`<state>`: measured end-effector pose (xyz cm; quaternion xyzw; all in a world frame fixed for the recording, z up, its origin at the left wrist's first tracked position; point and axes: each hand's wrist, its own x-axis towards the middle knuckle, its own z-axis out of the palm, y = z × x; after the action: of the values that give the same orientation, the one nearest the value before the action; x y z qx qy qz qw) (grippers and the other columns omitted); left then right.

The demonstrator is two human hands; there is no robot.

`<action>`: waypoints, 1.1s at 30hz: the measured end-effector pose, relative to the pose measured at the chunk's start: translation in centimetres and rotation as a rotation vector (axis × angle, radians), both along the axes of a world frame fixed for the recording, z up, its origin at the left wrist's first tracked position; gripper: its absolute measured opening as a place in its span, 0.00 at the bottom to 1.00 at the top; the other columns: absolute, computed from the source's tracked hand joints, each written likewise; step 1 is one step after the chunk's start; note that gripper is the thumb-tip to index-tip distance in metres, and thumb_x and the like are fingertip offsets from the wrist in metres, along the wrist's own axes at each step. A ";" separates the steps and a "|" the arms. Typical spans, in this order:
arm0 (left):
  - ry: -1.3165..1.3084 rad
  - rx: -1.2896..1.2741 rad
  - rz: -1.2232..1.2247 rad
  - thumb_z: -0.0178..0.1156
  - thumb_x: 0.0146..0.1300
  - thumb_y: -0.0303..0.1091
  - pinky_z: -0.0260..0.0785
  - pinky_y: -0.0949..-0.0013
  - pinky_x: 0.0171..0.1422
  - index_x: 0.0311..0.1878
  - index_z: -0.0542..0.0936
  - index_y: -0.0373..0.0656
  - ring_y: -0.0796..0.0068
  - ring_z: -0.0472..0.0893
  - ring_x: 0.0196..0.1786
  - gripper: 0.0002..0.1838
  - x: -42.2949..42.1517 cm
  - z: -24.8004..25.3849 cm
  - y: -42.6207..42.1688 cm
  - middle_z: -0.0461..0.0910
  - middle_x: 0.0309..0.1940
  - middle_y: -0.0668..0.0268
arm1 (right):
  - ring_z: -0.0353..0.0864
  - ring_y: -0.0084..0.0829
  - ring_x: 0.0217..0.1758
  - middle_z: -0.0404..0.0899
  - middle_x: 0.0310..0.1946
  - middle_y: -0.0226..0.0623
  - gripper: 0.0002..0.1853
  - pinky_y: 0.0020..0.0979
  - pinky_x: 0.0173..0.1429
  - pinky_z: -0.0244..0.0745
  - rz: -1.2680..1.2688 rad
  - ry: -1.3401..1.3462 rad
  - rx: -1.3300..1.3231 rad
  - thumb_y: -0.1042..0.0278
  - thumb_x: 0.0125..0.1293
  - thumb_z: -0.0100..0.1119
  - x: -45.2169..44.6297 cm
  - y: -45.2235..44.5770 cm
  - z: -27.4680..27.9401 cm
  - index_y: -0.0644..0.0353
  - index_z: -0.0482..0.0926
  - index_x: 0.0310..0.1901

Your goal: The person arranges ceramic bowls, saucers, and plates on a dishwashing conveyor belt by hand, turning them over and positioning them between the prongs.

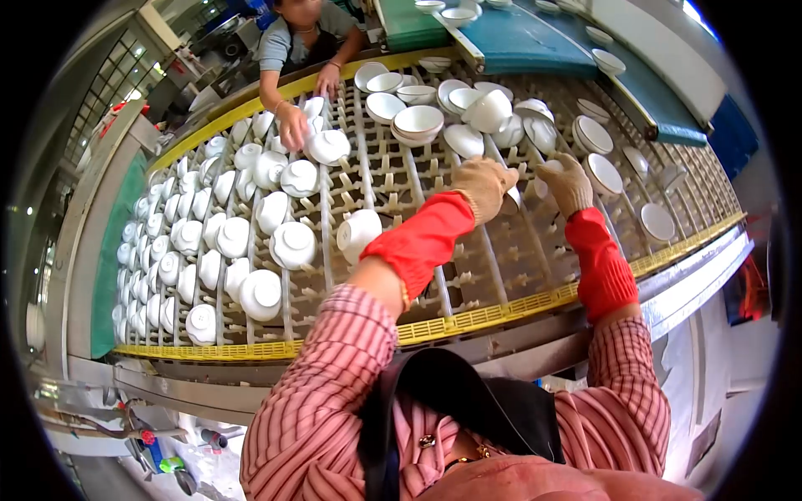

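Hands (484, 190) near bowls (464, 140) — well inside yellow edging (493, 311), grip unclear.

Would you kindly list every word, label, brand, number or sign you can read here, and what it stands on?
No text can be read anywhere in the picture.
Bowls: any marks on the upturned bases are too small to read.
Clutter at lower left: too blurred to read.

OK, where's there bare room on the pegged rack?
Bare pegs show on the rack between the two red sleeves, down to the near yellow edging. A smaller patch lies between the stacked bowls and the lone bowl by the left sleeve. Crowded: the left end, full of upturned bowls, and beyond the gloves.
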<state>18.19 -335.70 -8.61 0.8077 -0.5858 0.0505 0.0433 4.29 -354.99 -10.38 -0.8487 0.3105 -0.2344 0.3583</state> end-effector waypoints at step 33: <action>-0.392 -0.578 0.144 0.80 0.63 0.47 0.82 0.58 0.48 0.57 0.88 0.38 0.55 0.88 0.48 0.26 5.2 5.7 20.7 0.87 0.49 0.57 | 0.92 0.53 0.58 0.92 0.56 0.51 0.38 0.54 0.71 0.82 0.274 -0.069 -0.712 0.49 0.71 0.73 13.1 6.8 5.5 0.58 0.76 0.77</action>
<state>23.37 -315.01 -2.92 0.7763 -0.4859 0.3713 0.1532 17.40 -348.15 -4.84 -0.9452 0.0813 -0.3060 0.0795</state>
